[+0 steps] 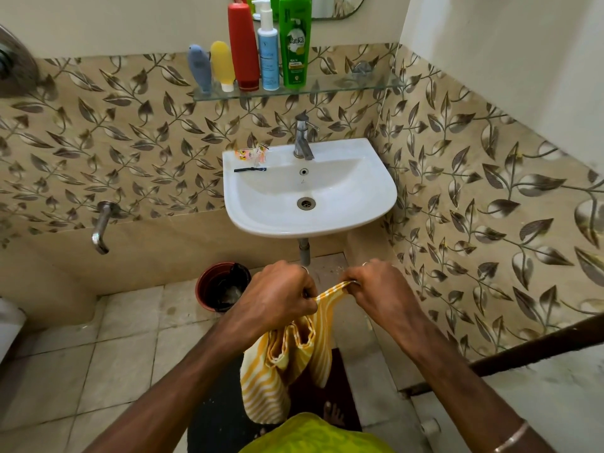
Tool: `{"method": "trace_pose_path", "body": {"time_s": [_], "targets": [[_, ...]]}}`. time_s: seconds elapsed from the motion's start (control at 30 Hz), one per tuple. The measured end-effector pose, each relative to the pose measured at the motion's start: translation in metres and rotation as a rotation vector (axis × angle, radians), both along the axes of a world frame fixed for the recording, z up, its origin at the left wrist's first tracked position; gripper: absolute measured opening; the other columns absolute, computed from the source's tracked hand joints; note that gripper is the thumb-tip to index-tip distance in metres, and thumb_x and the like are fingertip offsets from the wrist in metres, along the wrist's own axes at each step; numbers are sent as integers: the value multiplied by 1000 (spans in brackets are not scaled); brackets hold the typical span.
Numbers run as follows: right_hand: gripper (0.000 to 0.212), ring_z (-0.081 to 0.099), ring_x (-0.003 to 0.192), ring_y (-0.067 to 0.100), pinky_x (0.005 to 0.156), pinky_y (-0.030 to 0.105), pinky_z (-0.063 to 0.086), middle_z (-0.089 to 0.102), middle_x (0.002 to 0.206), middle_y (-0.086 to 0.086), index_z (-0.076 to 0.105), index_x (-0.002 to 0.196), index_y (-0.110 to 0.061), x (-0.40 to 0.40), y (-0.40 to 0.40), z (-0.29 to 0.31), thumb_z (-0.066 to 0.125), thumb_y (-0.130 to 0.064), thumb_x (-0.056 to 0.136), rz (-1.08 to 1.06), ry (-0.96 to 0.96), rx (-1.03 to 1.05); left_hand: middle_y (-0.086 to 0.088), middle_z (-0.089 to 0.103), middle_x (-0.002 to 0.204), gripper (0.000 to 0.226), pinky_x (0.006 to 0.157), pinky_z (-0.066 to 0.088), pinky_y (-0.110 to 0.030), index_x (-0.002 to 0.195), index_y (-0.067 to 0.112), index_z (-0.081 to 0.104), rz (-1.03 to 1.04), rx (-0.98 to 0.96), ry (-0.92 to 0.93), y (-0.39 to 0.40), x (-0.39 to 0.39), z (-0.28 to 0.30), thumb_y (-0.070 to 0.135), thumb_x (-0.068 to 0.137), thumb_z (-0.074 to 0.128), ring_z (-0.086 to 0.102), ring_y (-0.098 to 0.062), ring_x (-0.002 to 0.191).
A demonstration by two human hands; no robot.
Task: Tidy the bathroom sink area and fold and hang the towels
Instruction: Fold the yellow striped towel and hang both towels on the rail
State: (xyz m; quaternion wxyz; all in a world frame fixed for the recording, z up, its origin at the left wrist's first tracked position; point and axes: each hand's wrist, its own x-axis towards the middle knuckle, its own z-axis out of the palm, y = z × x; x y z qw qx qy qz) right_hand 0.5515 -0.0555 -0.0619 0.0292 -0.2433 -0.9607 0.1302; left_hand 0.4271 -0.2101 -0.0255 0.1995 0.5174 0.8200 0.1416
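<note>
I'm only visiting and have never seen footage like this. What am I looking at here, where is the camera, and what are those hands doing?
No machine here: a person wears a camera on the head, looking down at their own arms. The left hand and right hand each pinch the top edge of a yellow striped towel, which hangs below them. Ahead is a white sink; on its rim lie a black razor and small wrappers. Bottles stand on a glass shelf, and a bin sits on the floor.
</note>
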Motion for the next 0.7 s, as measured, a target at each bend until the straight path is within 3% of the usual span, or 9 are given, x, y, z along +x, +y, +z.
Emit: {"method": "trace_pose_path", "body": {"time_s": [0.07,0.13,0.23,0.27,0.33,0.47,0.53,0.63,0.7], "targets": [[19,53,112,17,100,40,44,67,110,-6,75,112,-38,0,0,-2,66,-38,95,3,-46,99,8,75,97,17,69,57,-25,104,22,77,8,-8,7,-2,-4,1,28,88,72,67,-6,83],[20,44,114,16,98,40,44,55,113,-9,77,105,-37,4,8,-7,73,-45,87,-12,-45,91,9,75,96,16,66,53,-21,102,23,77,17,-16,-1,-5,-8,1,27,88,72,66,-5,81],[13,45,117,6,88,26,46,54,121,-17,79,86,-30,13,31,-15,86,-33,76,-18,108,-287,11,75,93,13,67,55,-22,98,24,77,52,-24,-62,-9,-19,1,26,86,74,66,-2,79],[11,54,113,4,87,25,50,62,120,-17,78,83,-30,16,38,-16,87,-27,77,-10,125,-481,12,74,92,12,70,58,-25,97,24,78,68,-16,-92,-10,-23,0,25,85,75,67,-2,79],[9,69,92,6,79,34,59,76,98,-7,80,84,-27,20,44,-17,84,-19,81,-15,169,-759,14,73,88,11,74,60,-27,94,25,78,98,6,-146,-11,-32,-5,22,84,76,67,-2,78],[13,67,64,19,48,38,59,70,76,10,77,95,-18,20,38,-17,81,-12,85,-169,254,-838,10,74,82,4,67,59,-28,84,26,78,248,89,-239,-6,-50,-26,23,85,75,70,-6,74],[19,65,57,20,42,36,56,67,76,9,75,99,-18,19,35,-22,77,-5,85,-262,228,-824,2,74,73,17,54,50,-28,77,17,78,425,139,-184,-1,-64,-39,31,86,74,66,-13,62],[18,68,56,26,47,43,61,74,80,15,78,90,-17,19,36,-28,72,-1,85,-353,146,-899,-5,55,56,46,52,36,-28,70,2,71,621,136,-127,-1,-85,-56,44,88,69,48,-18,52],[15,69,62,32,53,44,63,76,84,19,79,89,-13,19,35,-29,70,-2,88,-367,93,-977,-2,45,53,52,52,33,-27,63,4,64,680,113,-114,-3,-93,-64,49,90,66,41,-17,49]]}}
